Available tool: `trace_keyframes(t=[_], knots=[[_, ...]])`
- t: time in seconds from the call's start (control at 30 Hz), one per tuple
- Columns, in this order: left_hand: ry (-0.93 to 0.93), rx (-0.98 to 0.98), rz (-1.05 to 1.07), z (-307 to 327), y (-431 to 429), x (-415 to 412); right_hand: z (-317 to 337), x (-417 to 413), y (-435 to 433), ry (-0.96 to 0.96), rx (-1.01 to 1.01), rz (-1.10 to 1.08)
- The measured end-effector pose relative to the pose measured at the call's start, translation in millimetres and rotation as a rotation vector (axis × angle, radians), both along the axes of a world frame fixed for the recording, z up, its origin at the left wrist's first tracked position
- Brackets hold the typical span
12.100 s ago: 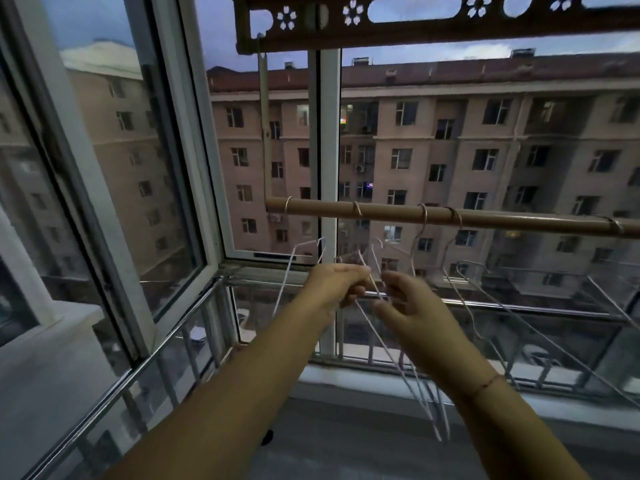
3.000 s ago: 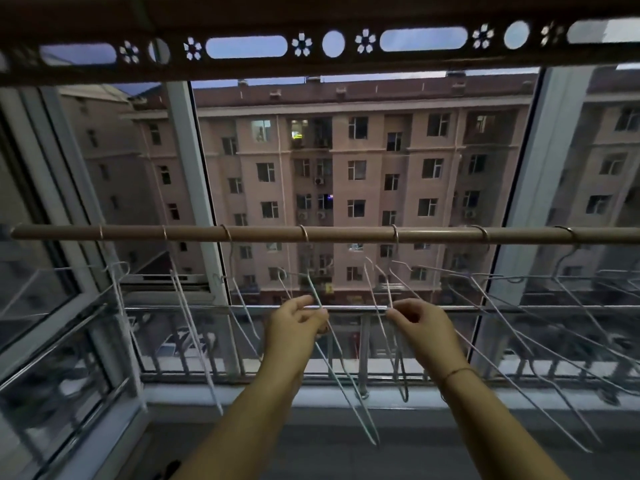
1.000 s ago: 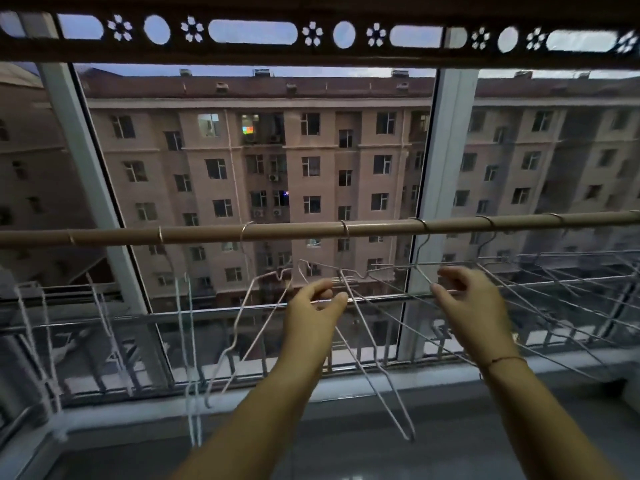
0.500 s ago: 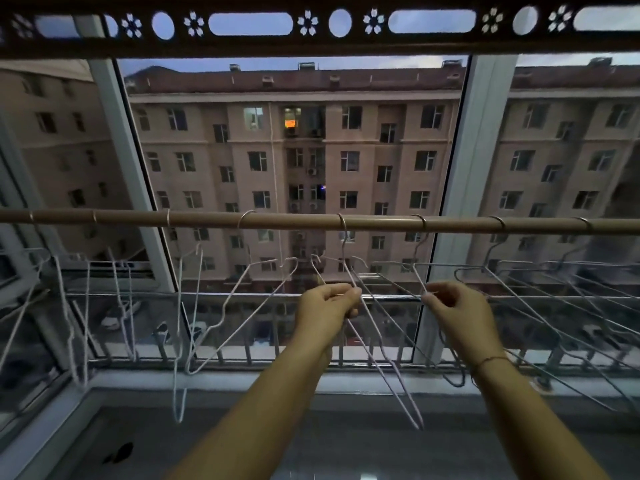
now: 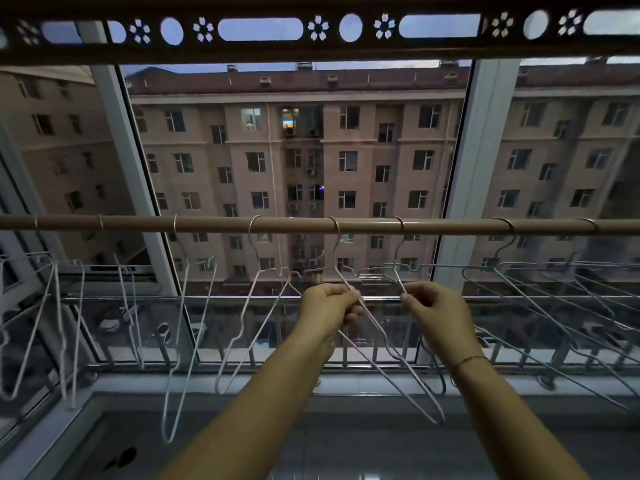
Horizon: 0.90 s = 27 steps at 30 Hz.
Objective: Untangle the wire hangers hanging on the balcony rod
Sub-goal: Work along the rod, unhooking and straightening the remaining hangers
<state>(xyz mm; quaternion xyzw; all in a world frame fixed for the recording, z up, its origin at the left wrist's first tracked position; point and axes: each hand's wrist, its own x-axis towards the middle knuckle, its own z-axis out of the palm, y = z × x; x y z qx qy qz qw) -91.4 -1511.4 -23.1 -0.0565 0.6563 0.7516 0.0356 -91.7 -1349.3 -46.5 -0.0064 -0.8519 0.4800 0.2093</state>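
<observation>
A brown balcony rod (image 5: 207, 224) runs across the head view with several white wire hangers hooked over it. My left hand (image 5: 327, 308) pinches the sloping wire of the middle hanger (image 5: 388, 344), whose hook sits on the rod above. My right hand (image 5: 434, 311) pinches the wire of the neighbouring hanger (image 5: 437, 375) just to its right. Both hangers hang down between my forearms and overlap near their lower ends. Separate hangers (image 5: 180, 341) hang spaced out to the left; a crowded bunch of hangers (image 5: 540, 299) overlaps on the right.
A metal railing (image 5: 207, 300) and window glass stand just behind the hangers. White window posts (image 5: 474, 174) rise at left and right. A dark carved beam (image 5: 311, 50) spans overhead. A tiled sill (image 5: 363, 384) lies below, with an apartment block outside.
The view has shifted slightly, and both hands have drawn closer together on the two middle hangers. The hangers to the left hang more spread apart than before.
</observation>
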Motion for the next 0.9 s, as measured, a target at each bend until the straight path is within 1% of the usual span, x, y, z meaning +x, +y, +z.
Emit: trace_keyframes(t=[0.3,0.43,0.5,0.53,0.63,0.7,0.77,0.83,0.9], knots=[[0.012,-0.026,0.062,-7.2,-22.0,-6.2,0.7,-1.1,-3.5,0.013,-0.019,-0.018],[0.044,-0.058,0.2,-8.4,-23.9,-6.6,3.6,-0.2,-3.4,0.022,-0.009,-0.018],[0.114,-0.098,0.288,-4.2,-22.0,-1.5,5.6,1.7,0.9,0.042,-0.031,-0.02],[0.182,-0.112,0.329,0.1,-19.8,2.2,7.0,2.8,4.1,0.053,-0.039,-0.016],[0.456,-0.202,0.394,18.8,-7.6,12.9,13.6,7.4,16.9,0.078,-0.053,-0.022],[0.58,-0.233,0.348,32.6,6.1,18.6,18.1,10.7,29.6,0.116,-0.048,-0.054],[0.616,-0.21,0.257,42.4,24.9,21.9,21.7,14.3,47.4,0.165,-0.027,-0.108],[0.575,-0.17,0.138,45.9,48.2,24.5,24.2,18.7,69.7,0.195,-0.013,-0.164],[0.49,-0.143,0.049,44.0,74.4,24.8,26.4,22.7,96.5,0.218,-0.003,-0.225]])
